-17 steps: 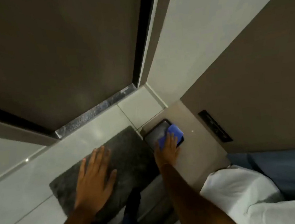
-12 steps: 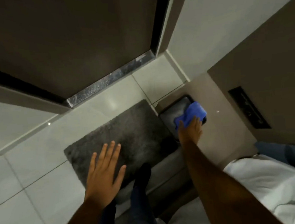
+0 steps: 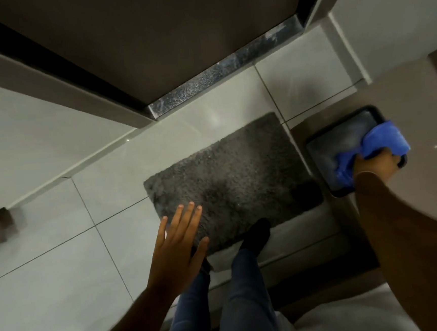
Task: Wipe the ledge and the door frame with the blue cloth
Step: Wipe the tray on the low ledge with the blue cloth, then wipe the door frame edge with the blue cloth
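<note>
1. Here, the blue cloth is being held bunched in the right hand, at the right of the scene, and is being pressed onto a dark tray that is lying on the brown ledge.
2. The right fingers are being curled tightly around the near part of the cloth, so the grip is a closed fist pinching fabric; a loose fold is being left to spill past the far side of the hand.
3. The left hand is being held flat with its fingers spread, hanging empty over the near left corner of the grey mat; whether it is touching anything cannot be told.
4. The cloth is being judged soft, light and limp: it will fold and slip under itself rather than push, so it is best gathered into a pad in the palm, with the fingers pressing it flat from above.
5. The tray looks smooth and possibly slippery, so it may be shifted by a hard stroke.
6. The door frame, far and just left of the ledge, is being judged not yet reached.
</note>
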Available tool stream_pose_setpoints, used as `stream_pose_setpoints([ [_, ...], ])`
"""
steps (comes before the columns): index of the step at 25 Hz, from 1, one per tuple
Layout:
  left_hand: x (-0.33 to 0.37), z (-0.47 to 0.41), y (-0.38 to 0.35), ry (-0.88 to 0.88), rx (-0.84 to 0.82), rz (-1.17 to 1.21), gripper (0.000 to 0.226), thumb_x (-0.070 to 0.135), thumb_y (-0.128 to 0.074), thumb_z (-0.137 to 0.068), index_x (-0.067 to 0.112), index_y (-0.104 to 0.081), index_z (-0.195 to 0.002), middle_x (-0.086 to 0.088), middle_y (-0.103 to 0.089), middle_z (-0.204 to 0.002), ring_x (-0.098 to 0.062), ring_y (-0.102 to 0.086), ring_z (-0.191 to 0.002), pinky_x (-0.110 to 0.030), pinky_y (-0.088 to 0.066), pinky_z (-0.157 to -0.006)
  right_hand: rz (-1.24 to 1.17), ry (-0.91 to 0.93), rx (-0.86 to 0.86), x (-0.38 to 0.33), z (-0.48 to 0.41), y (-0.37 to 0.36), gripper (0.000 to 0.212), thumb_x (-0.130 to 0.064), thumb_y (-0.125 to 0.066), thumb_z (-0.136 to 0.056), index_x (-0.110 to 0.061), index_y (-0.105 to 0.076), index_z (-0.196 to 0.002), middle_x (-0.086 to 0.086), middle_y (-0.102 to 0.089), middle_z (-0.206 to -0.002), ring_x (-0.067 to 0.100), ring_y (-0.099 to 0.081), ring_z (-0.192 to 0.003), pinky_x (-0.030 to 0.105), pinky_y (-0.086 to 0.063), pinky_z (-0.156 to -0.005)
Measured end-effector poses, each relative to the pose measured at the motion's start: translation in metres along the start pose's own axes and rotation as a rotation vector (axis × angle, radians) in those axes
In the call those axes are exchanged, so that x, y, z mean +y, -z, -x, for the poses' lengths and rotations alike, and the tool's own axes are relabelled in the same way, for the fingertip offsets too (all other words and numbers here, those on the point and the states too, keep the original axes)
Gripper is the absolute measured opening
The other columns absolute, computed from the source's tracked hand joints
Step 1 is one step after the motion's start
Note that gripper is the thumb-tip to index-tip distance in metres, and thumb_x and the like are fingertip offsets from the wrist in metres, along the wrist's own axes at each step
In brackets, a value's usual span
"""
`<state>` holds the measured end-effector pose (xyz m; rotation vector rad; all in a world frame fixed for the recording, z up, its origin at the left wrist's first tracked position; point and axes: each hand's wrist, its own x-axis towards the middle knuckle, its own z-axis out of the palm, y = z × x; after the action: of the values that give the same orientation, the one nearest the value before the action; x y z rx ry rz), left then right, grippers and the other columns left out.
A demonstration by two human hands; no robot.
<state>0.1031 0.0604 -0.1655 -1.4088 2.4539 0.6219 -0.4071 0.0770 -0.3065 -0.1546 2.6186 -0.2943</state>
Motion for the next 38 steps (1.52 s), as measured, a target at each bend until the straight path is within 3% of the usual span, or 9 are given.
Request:
stream_pose_setpoints([
  [8,-0.031,0.006,0.069,0.082,0.057,-0.042,0.070,0.058,-0.028,-0.112,0.024,-0.024,-0.173,0.004,-0.020,-0.180,-0.025,-0.019,-0.168,-0.036,0.010,-0.136,-0.176,0.225,0.055,-0.042,0.101,0.059,0.026,-0.010,-0.079,-0.091,0.007,-0.069,-0.109,0.032,-0.070,-0.107,0.046,-0.070,-0.101,0.050,-0.054,-0.096],
  [12,-0.058,0.013,0.157,0.148,0.272,-0.119,0.069,0.060,-0.027,-0.113,0.019,-0.046,-0.166,0.003,-0.033,-0.176,-0.030,-0.044,-0.158,-0.038,-0.009,-0.130,-0.186,0.440,-0.126,-0.100,0.219,0.086,0.023,-0.019,-0.080,-0.091,-0.022,-0.063,-0.107,0.010,-0.067,-0.102,0.035,-0.068,-0.096,0.049,-0.056,-0.090],
  [15,-0.090,0.018,0.259,0.193,0.481,-0.160,0.065,0.060,-0.030,-0.111,0.025,-0.056,-0.160,0.010,-0.021,-0.180,-0.019,-0.041,-0.160,-0.037,-0.012,-0.126,-0.171,0.770,-0.292,-0.226,0.331,0.111,0.035,-0.008,-0.086,-0.083,-0.031,-0.062,-0.093,0.011,-0.074,-0.093,0.044,-0.074,-0.096,0.034,-0.051,-0.086],
  [17,-0.116,0.026,0.333,0.257,0.650,-0.113,0.065,0.059,-0.039,-0.104,0.026,-0.057,-0.158,0.012,-0.010,-0.181,-0.017,-0.040,-0.160,-0.038,-0.010,-0.125,-0.348,0.970,-0.109,-0.313,0.426,0.131,0.063,0.020,-0.088,-0.068,-0.036,-0.063,-0.082,0.013,-0.075,-0.076,0.049,-0.075,-0.078,0.027,-0.044,-0.070],
  [19,-0.143,0.036,0.408,0.327,0.838,-0.060,0.068,0.057,-0.044,-0.103,0.023,-0.056,-0.160,0.012,-0.013,-0.180,-0.025,-0.052,-0.153,-0.038,-0.010,-0.127,-0.539,1.133,0.025,-0.369,0.529,0.163,0.050,0.010,-0.090,-0.060,-0.031,-0.066,-0.075,0.012,-0.071,-0.066,0.036,-0.072,-0.068,0.032,-0.044,-0.074],
  [22,-0.180,0.052,0.532,0.342,1.141,-0.005,0.071,0.048,-0.042,-0.107,0.021,-0.035,-0.171,0.006,-0.016,-0.183,-0.026,-0.034,-0.164,-0.045,-0.009,-0.134,-0.908,1.371,0.079,-0.434,0.643,0.216,0.015,-0.028,-0.077,-0.074,-0.016,-0.075,-0.083,0.007,-0.072,-0.084,0.010,-0.064,-0.075,0.021,-0.047,-0.075],
  [27,-0.215,0.073,0.754,0.268,1.526,-0.021,0.069,0.040,-0.039,-0.108,0.022,-0.025,-0.173,-0.006,-0.023,-0.182,-0.027,-0.022,-0.168,-0.046,-0.001,-0.137,-1.049,1.788,0.195,-0.558,0.766,0.291,0.018,-0.011,-0.079,-0.078,-0.016,-0.068,-0.090,-0.007,-0.059,-0.103,0.016,-0.059,-0.097,0.016,-0.045,-0.088],
  [32,-0.236,0.077,0.920,0.208,1.717,-0.198,0.065,0.027,-0.037,-0.111,0.023,-0.023,-0.174,-0.004,-0.021,-0.183,-0.027,-0.021,-0.168,-0.048,-0.007,-0.136,-0.922,1.987,0.395,-0.661,0.820,0.326,0.018,-0.007,-0.083,-0.081,-0.005,-0.065,-0.082,0.016,-0.051,-0.153,0.030,-0.044,-0.151,0.042,-0.044,-0.118],
  [38,-0.258,0.058,0.947,0.189,1.799,-0.473,0.067,0.030,-0.027,-0.113,0.026,-0.007,-0.177,-0.002,-0.005,-0.185,-0.029,-0.007,-0.171,-0.052,-0.001,-0.136,-0.649,1.865,0.741,-0.706,0.829,0.307,0.065,-0.059,-0.050,-0.101,-0.032,-0.036,-0.158,-0.004,0.002,-0.179,0.020,0.002,-0.167,0.044,-0.009,-0.135],
])
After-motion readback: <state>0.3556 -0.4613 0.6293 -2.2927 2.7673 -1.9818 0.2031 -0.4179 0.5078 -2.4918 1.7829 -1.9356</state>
